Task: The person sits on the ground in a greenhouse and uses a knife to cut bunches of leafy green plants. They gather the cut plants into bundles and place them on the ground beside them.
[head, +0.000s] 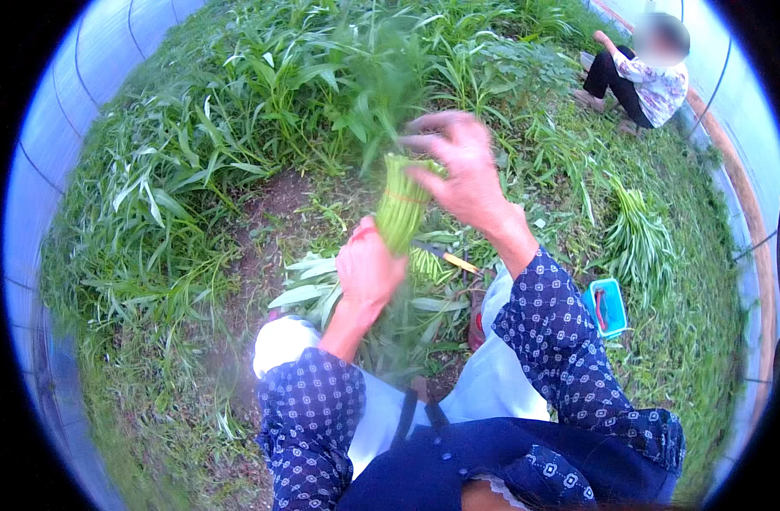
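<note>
My left hand (pixel 370 265) grips a thick bundle of green leafy-vegetable stems (pixel 401 211), cut ends up, with an orange-red band around it. My right hand (pixel 457 163), blurred, is at the top right of the bundle, fingers spread; whether it touches the cut ends I cannot tell. Behind the bundle, a knife with a yellow handle (pixel 459 261) lies over cut stems (pixel 428 265) on the ground. Loose long leaves (pixel 313 281) lie beside my left wrist. The bundle's leafy end is mostly hidden below my left hand.
Dense leafy plants (pixel 268 96) grow ahead and left. On the right lie another leafy bunch (pixel 636 236) and a turquoise plastic container (pixel 607 308) with a red-handled item inside. Another person (pixel 652 89) sits low at the upper right, near the plastic-sheet wall (pixel 741 96).
</note>
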`<action>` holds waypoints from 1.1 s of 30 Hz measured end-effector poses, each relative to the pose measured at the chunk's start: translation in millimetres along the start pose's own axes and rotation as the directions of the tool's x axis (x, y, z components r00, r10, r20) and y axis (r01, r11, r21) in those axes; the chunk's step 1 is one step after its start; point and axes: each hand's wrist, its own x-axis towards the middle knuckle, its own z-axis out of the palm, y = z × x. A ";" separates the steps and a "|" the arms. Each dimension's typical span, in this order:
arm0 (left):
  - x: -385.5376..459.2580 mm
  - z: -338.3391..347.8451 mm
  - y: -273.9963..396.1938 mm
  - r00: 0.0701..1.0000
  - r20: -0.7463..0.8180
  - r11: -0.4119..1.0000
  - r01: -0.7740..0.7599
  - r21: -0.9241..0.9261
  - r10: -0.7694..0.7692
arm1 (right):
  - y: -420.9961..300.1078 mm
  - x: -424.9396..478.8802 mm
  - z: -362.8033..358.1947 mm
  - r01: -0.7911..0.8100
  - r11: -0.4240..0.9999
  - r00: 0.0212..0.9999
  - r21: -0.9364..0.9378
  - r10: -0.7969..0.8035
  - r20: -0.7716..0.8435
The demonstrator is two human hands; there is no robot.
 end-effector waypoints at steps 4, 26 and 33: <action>-9.1 10.2 -6.9 0.984 -0.044 0.981 -0.170 0.090 0.174 | -0.4 -1.4 5.2 0.015 1.000 0.979 0.004 -0.016 0.203; -11.3 38.3 -56.9 0.855 -0.257 0.891 -0.449 0.067 0.450 | 38.9 -28.9 -20.6 -0.683 0.721 0.729 0.119 0.661 0.178; -5.3 -93.4 -138.6 0.507 -0.779 0.678 -0.427 -0.598 -0.368 | 66.5 -94.2 9.0 -0.331 0.887 0.786 -0.322 0.448 0.426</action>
